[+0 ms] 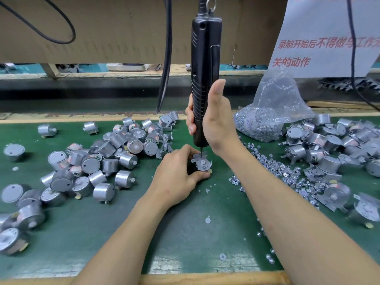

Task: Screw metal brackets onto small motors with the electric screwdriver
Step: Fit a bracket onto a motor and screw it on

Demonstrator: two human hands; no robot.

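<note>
the green mat [185,233] lies under the electric screwdriver [202,68], which hangs upright. left of the screwdriver is a heap of bare motors [92,161], right of it a clear bag of screws [271,112]. my right hand [216,120] wraps its grip, thumb up. under its tip my left hand [176,175] pinches the motor [200,167], with the bracket [197,156] on top and the bit touching it.

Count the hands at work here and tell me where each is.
2. The left hand holds a motor topped by a bracket on the green mat; the right hand grips the electric screwdriver upright above it. No other hand shows.
</note>
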